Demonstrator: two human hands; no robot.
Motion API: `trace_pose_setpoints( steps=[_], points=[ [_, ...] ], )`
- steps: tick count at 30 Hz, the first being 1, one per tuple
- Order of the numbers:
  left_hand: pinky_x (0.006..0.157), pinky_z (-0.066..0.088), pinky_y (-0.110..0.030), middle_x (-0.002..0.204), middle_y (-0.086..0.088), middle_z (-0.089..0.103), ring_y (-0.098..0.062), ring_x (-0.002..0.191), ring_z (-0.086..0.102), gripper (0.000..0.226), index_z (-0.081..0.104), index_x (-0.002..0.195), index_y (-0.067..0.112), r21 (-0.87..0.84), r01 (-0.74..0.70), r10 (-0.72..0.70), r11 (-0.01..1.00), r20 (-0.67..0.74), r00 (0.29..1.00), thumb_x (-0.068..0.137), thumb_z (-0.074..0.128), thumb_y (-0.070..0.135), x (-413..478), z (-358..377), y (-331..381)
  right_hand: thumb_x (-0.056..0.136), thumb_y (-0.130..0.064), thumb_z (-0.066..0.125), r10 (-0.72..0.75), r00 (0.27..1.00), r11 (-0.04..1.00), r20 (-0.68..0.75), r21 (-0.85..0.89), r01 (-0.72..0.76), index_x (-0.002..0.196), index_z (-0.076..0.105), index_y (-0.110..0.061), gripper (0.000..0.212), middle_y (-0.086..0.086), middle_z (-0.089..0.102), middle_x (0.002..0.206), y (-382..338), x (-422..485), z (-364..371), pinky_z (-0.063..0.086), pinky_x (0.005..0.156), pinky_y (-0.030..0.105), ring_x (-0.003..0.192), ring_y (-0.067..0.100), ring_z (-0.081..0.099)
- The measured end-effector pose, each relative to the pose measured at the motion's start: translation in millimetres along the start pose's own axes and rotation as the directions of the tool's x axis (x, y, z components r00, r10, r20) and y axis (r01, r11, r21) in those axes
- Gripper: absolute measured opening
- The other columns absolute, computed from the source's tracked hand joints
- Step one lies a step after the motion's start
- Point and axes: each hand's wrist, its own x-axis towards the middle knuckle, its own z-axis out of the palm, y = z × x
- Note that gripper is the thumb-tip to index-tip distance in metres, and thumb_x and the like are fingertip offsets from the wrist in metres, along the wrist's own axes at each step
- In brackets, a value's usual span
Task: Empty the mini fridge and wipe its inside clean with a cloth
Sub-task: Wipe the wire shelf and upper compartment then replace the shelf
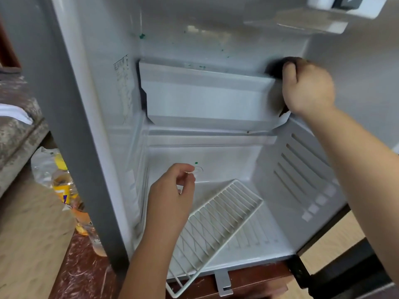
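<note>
Head view: right grip (306, 89) tight around dark cloth (274, 66)

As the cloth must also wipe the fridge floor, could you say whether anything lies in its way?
Yes: a white wire rack lies slanted across the floor, jutting past its front edge, below the cloth.

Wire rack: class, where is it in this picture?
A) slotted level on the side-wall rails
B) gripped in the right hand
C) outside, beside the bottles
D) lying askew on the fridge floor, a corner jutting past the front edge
D: the wire rack lies slanted on the fridge floor, its near corner sticking out beyond the front edge.
</note>
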Motion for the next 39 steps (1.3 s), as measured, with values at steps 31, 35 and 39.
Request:
trace_pose_setpoints(
  steps=[31,35,39],
  points=[
    [0.055,0.039,-0.007,0.077,0.01,0.062,0.003,0.064,0.055,0.017,0.062,0.098,0.028,0.058,0.072,-0.075,0.996,0.04,0.996,0.097,0.049,0.018,-11.9,0.4,15.6,0.096,-0.034,0.046,-0.373,0.883,0.807,0.284,0.569,0.158,0.065,0.05,-0.019,0.035,-0.004,0.038,0.055,-163.8,-3.0,11.8,0.03,0.053,0.027,0.054,0.013,0.04],
    [0.062,0.04,-0.005,0.083,0.008,0.065,-0.003,0.074,0.058,0.017,0.06,0.096,0.032,0.06,0.064,-0.067,0.996,0.054,0.996,0.097,0.05,0.018,-13.0,4.3,16.2,0.097,-0.032,0.049,-0.456,0.843,0.736,0.286,0.654,0.176,0.085,0.066,-0.012,0.028,-0.002,0.05,0.067,-171.6,-4.0,10.5,0.036,0.064,0.025,0.065,0.012,0.047],
    [0.07,0.041,-0.005,0.09,0.011,0.065,0.004,0.087,0.056,0.016,0.062,0.099,0.028,0.066,0.039,-0.042,0.997,0.04,0.998,0.097,0.051,0.016,-19.2,2.5,16.1,0.097,-0.028,0.051,-0.507,0.831,0.682,0.229,0.696,0.225,0.089,0.068,-0.011,0.025,-0.009,0.05,0.066,-170.3,-7.5,7.1,0.035,0.065,0.023,0.066,0.008,0.046]
  ],
)
